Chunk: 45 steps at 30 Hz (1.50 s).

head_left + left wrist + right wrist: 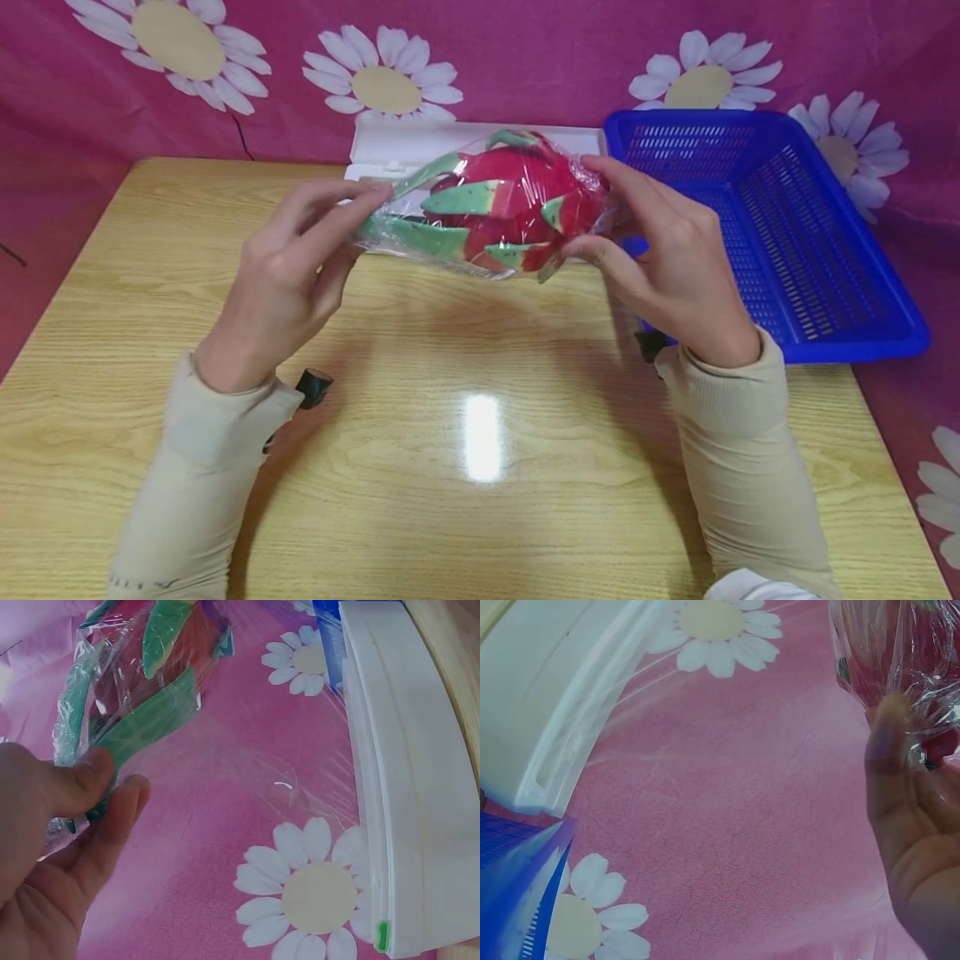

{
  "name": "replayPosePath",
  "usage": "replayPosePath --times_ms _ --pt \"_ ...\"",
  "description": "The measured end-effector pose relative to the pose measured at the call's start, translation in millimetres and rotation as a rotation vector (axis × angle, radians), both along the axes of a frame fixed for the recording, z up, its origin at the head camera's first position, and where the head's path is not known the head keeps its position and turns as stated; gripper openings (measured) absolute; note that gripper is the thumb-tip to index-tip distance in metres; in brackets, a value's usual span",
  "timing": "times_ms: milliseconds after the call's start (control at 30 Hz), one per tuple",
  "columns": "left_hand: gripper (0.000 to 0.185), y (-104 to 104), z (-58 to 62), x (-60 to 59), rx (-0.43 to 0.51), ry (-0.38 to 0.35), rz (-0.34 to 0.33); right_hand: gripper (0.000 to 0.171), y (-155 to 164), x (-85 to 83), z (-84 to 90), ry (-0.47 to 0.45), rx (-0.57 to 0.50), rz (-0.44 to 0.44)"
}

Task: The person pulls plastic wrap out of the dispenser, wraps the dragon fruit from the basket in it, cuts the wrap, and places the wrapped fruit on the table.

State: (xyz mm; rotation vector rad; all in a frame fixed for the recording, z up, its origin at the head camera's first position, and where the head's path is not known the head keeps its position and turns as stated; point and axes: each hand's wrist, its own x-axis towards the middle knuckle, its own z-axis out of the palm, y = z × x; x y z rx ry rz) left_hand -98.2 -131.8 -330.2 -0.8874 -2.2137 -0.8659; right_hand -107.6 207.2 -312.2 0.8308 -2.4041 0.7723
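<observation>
A red dragon fruit (510,204) with green scales, wrapped in clear cling film, is held above the wooden table (450,433). My left hand (300,267) pinches the film at the fruit's left, green end, thumb and fingers closed on it (90,787). Gripping the right end is my right hand (660,250), thumb under and fingers over the film (900,727). A sheet of film stretches from the fruit (150,667) back toward the white cling film dispenser (420,146) behind it.
A blue plastic basket (765,225) stands at the table's right back corner, close to my right hand. The white dispenser box (405,772) lies along the table's far edge. A pink cloth with white daisies (525,58) hangs behind.
</observation>
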Motion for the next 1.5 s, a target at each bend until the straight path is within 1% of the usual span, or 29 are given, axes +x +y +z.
replayPosePath --times_ms 67,167,200,300,433,600,800,933,1033,1133,1267,1367,1500 --pt "0.043 0.6 0.1 0.9 -0.002 0.018 0.027 0.069 -0.6 0.3 -0.3 0.012 0.005 -0.008" --pt "0.042 1.3 0.2 1.0 0.002 0.042 0.054 0.077 -1.6 0.5 -0.6 0.025 0.014 -0.022" --pt "0.041 1.5 0.2 0.5 0.005 0.049 0.059 0.080 -1.9 0.6 -0.7 0.031 0.020 -0.026" --pt "0.036 2.2 0.2 -0.4 0.023 0.056 0.059 0.080 -3.1 -0.1 -1.6 0.033 0.019 -0.022" --pt "0.031 1.9 0.4 -0.6 0.047 0.023 0.054 0.081 -5.2 -1.8 -5.2 0.023 0.009 -0.025" --pt "0.032 1.8 -0.6 -1.9 0.082 -0.036 0.043 0.084 -6.6 -3.5 -8.4 0.017 0.017 -0.041" --pt "0.032 3.0 -2.6 -4.9 0.117 -0.060 0.045 0.085 -6.9 -6.4 -9.1 0.044 0.020 -0.042" --pt "0.032 5.7 -3.3 -5.2 0.182 -0.047 0.035 0.084 -8.4 -6.4 -9.8 0.040 -0.007 -0.055" --pt "0.031 7.3 -3.1 -5.3 0.220 -0.026 0.027 0.083 -11.0 -4.9 -10.3 0.045 -0.056 -0.067" --pt "0.029 8.5 -2.3 -4.9 0.252 -0.011 0.024 0.081 -14.5 -2.9 -10.6 0.070 -0.125 -0.067" --pt "0.027 9.9 -0.7 -2.9 0.299 -0.003 0.035 0.081 -18.9 -0.3 -9.7 0.105 -0.192 -0.065" --pt "0.026 11.0 0.4 -1.3 0.334 0.001 0.046 0.082 -21.5 1.0 -9.1 0.122 -0.224 -0.067" --pt "0.026 11.4 1.7 1.0 0.356 0.009 0.054 0.083 -24.4 2.8 -8.1 0.130 -0.259 -0.073"
